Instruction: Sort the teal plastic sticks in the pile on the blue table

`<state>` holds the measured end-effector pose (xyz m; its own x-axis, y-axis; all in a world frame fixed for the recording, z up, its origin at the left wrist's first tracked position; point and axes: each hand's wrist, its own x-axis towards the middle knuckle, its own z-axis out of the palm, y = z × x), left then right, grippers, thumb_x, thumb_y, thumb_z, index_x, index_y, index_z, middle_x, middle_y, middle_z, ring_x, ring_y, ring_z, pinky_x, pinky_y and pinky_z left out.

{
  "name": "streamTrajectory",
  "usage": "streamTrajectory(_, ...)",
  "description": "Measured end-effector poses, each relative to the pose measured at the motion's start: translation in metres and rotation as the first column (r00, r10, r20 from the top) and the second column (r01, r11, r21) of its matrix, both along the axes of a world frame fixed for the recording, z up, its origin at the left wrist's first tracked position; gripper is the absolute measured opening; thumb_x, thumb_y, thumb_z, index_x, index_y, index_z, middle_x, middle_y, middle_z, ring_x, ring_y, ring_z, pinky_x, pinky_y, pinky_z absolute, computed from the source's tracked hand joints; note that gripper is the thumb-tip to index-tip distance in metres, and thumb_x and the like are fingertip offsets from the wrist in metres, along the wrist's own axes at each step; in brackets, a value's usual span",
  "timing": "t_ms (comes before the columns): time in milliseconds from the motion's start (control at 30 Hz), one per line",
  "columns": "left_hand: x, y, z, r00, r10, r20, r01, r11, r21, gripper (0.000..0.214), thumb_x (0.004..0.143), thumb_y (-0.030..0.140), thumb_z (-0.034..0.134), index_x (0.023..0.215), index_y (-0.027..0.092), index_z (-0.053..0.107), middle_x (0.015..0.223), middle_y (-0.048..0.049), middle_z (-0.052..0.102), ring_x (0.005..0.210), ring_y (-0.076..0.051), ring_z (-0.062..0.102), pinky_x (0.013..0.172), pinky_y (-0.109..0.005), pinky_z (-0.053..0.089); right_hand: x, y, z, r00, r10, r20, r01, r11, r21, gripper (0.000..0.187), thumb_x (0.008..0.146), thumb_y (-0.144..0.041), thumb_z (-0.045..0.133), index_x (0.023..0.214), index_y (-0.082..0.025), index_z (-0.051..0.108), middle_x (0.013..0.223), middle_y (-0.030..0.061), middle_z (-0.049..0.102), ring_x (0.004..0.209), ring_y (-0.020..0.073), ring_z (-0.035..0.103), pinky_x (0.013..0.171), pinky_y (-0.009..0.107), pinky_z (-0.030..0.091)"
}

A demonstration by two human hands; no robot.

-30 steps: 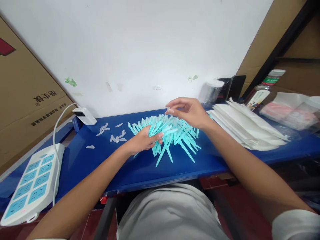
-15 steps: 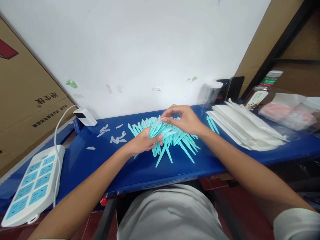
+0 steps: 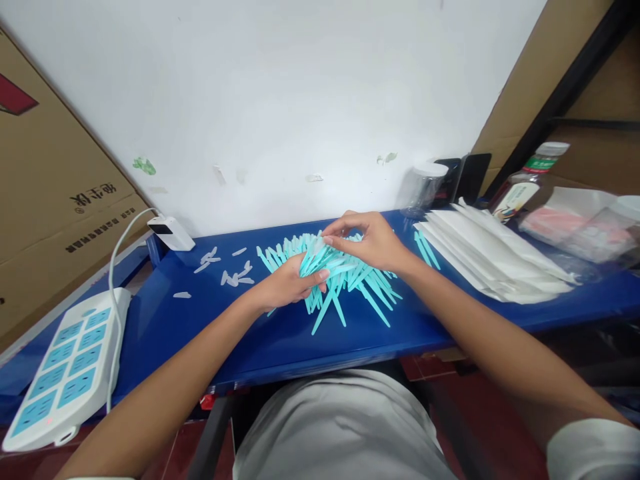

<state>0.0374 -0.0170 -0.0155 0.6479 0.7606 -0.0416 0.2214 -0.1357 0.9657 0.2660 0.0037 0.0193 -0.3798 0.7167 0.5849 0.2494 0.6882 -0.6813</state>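
Observation:
A spread pile of thin turquoise plastic sticks (image 3: 373, 293) with tapered ends lies on the blue table (image 3: 185, 340). Above its near side, my left hand (image 3: 290, 283) is closed around a bundle of these sticks (image 3: 313, 257), its thumb lying across them. Some upper ends of the bundle look whitish and translucent, like small caps. My right hand (image 3: 367, 240) reaches over from the right, thumb and forefinger pinched together at the bundle's top end. What sits between those fingertips is too small to make out.
Small translucent slips (image 3: 235, 277) lie scattered left of the pile. A white power strip (image 3: 107, 340) and a small white device (image 3: 171, 233) stand farther left. To the right are white paper sleeves (image 3: 495, 260), a clear jar (image 3: 423, 190) and a bottle (image 3: 525, 180). A white wall rises behind.
Both hands stay almost where they were, left around the bundle and right pinching at its top. The whole view has shifted very slightly.

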Motion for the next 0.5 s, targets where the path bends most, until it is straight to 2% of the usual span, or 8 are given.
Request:
streamTrajectory(233, 0.0001, -0.0001, 0.001, 1.0, 0.0, 0.003, 0.0, 1.0, -0.014, 0.044, 0.094, 0.056, 0.072, 0.104, 0.016, 0.055, 0.087, -0.0024, 0.067, 0.048, -0.005, 0.041, 0.043, -0.021, 0.032, 0.0016, 0.0047, -0.002, 1.0, 0.01, 0.009, -0.009, 0.994, -0.105, 0.025, 0.087, -0.047, 0.082, 0.093, -0.023, 0.084, 0.093, 0.0064, 0.079, 0.086, 0.0217, 0.07, 0.08, 0.038, 0.054)
streamTrajectory(500, -0.0003, 0.0, -0.0004, 0.999, -0.033, -0.006, 0.033, 0.999, -0.008, 0.04, 0.095, 0.054, 0.071, 0.099, 0.017, 0.058, 0.085, -0.0021, 0.067, 0.049, -0.004, 0.043, 0.043, -0.02, 0.033, 0.0024, 0.0098, -0.0075, 0.994, 0.041, 0.105, -0.044, 0.999, 0.031, 0.019, 0.092, -0.042, 0.077, 0.087, -0.024, 0.08, 0.089, 0.0042, 0.076, 0.095, 0.023, 0.064, 0.086, 0.04, 0.05)
